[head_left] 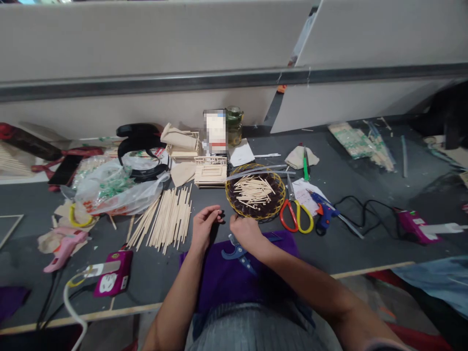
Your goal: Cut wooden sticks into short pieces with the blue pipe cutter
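short, pale sticks (253,191) lie crisscrossed in a dark basket (281,201) with a yellow woven rim, just beyond the right hand (250,235). its fingers curl inward; the left hand (204,224) has thumb and forefinger nearly meeting. i cannot tell whether either clamps anything. the hooked blue cutter (238,251), partly hidden under the right wrist, lies on purple cloth (219,288).

Room lies between long sticks (168,218) and basket (280,196), a wooden model (210,175) blocking behind
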Demonstrator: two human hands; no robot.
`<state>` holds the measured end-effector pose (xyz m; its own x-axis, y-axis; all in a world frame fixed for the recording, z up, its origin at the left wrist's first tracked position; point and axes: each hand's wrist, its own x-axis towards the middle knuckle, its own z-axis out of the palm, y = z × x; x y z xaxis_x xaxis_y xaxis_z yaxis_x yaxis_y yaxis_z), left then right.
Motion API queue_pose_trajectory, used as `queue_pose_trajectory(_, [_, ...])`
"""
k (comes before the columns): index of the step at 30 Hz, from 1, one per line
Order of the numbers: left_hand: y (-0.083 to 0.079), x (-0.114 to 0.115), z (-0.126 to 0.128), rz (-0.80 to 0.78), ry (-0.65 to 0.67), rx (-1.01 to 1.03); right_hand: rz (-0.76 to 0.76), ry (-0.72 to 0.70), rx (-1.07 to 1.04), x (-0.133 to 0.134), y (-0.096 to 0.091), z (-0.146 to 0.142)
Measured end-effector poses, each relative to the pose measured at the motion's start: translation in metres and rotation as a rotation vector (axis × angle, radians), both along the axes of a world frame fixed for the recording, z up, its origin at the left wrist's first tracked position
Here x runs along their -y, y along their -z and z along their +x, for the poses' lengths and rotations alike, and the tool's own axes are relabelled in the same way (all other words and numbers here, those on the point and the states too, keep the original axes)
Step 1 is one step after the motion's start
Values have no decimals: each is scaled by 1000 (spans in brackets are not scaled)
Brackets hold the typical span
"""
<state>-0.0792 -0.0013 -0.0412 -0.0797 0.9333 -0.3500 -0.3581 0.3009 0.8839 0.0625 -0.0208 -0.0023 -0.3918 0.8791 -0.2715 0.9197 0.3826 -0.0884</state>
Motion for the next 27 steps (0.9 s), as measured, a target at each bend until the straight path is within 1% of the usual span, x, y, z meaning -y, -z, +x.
queue_pose_trajectory(3, [0,-2,0,2,-25,37,15,48,-37,0,4,-5])
queue_pose_trajectory(5, [-1,-2,0,10,-32,37,16,69,-74,0,2,-5])
queue_pose_trajectory(7, [-2,-3,-1,24,-41,29,10,82,-122,1,-5,0])
queue_pose_trajectory(9, [-3,-3,-1,47,-61,17,2,91,-187,3,-15,11])
queue_pose_trajectory(11, [-4,-4,-1,75,-81,-2,-9,101,-270,10,-27,30])
queue_pose_trajectory(12, [-5,-4,-1,90,-87,-14,-31,116,-343,16,-32,42])
queue_pose_trajectory(14, [-6,-3,1,117,-90,-44,-172,272,-724,33,-41,71])
queue_pose_trajectory(15, [-6,-3,1,129,-87,-63,-222,309,-831,44,-45,88])
queue_pose_trajectory(16, [-6,-3,2,142,-81,-84,-237,332,-860,58,-48,105])
queue_pose_trajectory(17, [-6,-3,3,154,-72,-107,-244,341,-809,72,-50,123])
queue_pose_trajectory(20, [-5,-3,5,205,-39,-194,-335,317,-468,119,-54,167])
queue_pose_trajectory(21, [-5,-4,5,229,-31,-229,-358,350,-380,133,-54,177])
queue_pose_trajectory(22, [-4,-5,5,256,-27,-266,-350,401,-306,143,-54,183])
queue_pose_trajectory(23, [-4,-5,4,283,-27,-306,-321,425,-274,150,-52,184])
queue_pose_trajectory(24, [-4,-6,4,310,-32,-347,-282,404,-280,153,-50,182])
queue_pose_trajectory(25, [-5,-7,4,334,-41,-389,-239,371,-291,152,-47,175])
queue_pose_trajectory(27, [-5,-8,3,369,-71,-467,-106,256,-319,142,-39,152])
